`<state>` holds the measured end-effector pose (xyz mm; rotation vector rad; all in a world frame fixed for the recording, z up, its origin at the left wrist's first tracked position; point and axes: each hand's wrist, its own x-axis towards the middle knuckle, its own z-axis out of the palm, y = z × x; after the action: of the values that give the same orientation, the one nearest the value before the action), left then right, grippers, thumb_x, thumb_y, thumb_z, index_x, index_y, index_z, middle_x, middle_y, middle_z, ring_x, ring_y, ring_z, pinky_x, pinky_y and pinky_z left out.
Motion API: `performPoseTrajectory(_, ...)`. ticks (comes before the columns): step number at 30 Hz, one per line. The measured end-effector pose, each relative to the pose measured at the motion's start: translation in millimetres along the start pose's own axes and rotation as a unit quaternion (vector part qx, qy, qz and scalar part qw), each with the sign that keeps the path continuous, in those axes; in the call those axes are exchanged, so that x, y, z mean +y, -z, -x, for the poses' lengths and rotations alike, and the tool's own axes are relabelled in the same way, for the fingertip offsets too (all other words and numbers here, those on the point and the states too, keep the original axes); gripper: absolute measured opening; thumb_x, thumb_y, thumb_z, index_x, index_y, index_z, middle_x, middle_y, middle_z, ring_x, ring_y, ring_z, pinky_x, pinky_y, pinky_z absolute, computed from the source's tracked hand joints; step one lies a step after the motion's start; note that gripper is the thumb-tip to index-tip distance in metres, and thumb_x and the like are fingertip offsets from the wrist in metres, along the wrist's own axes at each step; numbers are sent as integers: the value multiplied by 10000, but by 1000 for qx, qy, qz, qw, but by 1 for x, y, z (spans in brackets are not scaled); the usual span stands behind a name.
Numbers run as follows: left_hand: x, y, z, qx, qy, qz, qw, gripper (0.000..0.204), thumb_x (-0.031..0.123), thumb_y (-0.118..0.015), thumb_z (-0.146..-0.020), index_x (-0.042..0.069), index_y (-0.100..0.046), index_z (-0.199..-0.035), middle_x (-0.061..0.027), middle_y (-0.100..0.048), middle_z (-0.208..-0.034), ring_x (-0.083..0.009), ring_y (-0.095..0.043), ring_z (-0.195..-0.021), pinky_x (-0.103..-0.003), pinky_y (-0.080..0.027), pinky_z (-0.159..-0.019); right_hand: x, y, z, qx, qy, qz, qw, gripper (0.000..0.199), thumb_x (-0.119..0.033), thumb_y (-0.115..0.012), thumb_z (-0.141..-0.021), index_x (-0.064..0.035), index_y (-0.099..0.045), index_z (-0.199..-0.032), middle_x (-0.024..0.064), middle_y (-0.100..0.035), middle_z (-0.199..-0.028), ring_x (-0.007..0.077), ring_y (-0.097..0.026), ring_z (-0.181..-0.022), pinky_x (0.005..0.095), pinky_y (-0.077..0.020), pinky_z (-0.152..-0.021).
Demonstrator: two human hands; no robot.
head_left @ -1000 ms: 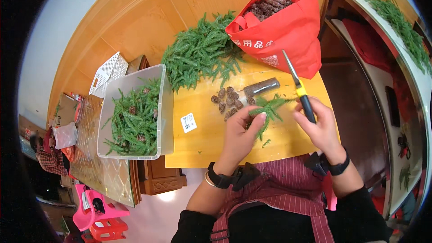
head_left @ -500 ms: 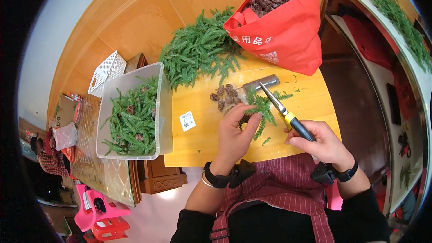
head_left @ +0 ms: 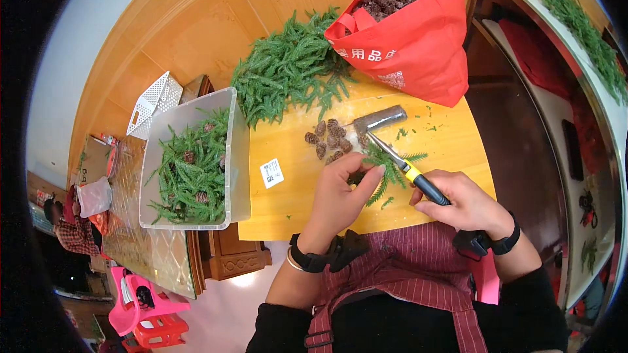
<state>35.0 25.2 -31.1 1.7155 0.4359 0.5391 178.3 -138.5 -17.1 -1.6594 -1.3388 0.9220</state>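
Over the near part of the yellow table, my left hand [head_left: 341, 191] pinches a green artificial fir sprig [head_left: 390, 175] between thumb and fingers. Something dark brown shows beneath those fingers, partly hidden. My right hand [head_left: 466, 201] is closed around long-nosed pliers [head_left: 428, 187] with black and yellow handles. Their metal jaws point up and left, at the sprig's upper end. Just beyond my left hand lies a small group of brown pine cones [head_left: 334, 133]. A dark grey cylindrical bundle [head_left: 381, 118] rests behind the jaws.
A clear plastic bin [head_left: 240, 186] of sprigs and cones stands at the left. Behind lie a heap of green sprigs [head_left: 288, 68] and a red bag [head_left: 412, 52] of pine cones. A white label [head_left: 271, 173] and green scraps [head_left: 401, 133] lie on the yellow table [head_left: 301, 212].
The pliers' tips have moved down and slightly left, closer to my left fingers. Green scraps now show to the right of the jaws. My left hand has barely moved.
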Motion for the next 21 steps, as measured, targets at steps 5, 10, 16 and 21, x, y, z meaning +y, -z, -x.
performPoseTrajectory(5, -1, 2, 0, -26, 26, 1, 999, 132, 83, -606, -792, -34, -572, -742, -9, -509, -624, -51, -454, -582, -205, -363, -522, 8, 2, -4, -26, 46, -1, 999, 211, -136, -577, -764, -7, -575, -930, 106, -569, -793, 211, -567, -749, 298, -441, -696)
performPoseTrajectory(10, -3, 6, 1, -31, 54, 55, 997, 141, 88, -598, -807, -25, -571, -728, 29, -508, -609, -20, -430, -577, -191, -348, -505, -1, 4, -8, -72, -39, -19, 996, 202, -139, -566, -770, -12, -578, -926, 91, -577, -762, 176, -570, -710, 285, -444, -659)
performPoseTrajectory(16, -9, 9, 1, -43, 54, 25, 997, 144, 87, -591, -810, -22, -564, -721, 30, -505, -607, -18, -419, -571, -188, -334, -495, 8, -2, -13, -56, 5, 12, 998, 158, -145, -563, -779, -13, -564, -866, 73, -563, -665, 145, -558, -622, 278, -439, -598)
performPoseTrajectory(21, -19, 15, 4, -46, 64, 26, 997, 151, 100, -589, -814, -19, -567, -723, 33, -504, -607, -19, -414, -563, -191, -328, -490, 9, -12, -15, -68, -57, 18, 996, 139, -137, -560, -796, -13, -509, -760, 62, -490, -581, 119, -486, -537, 265, -402, -526)
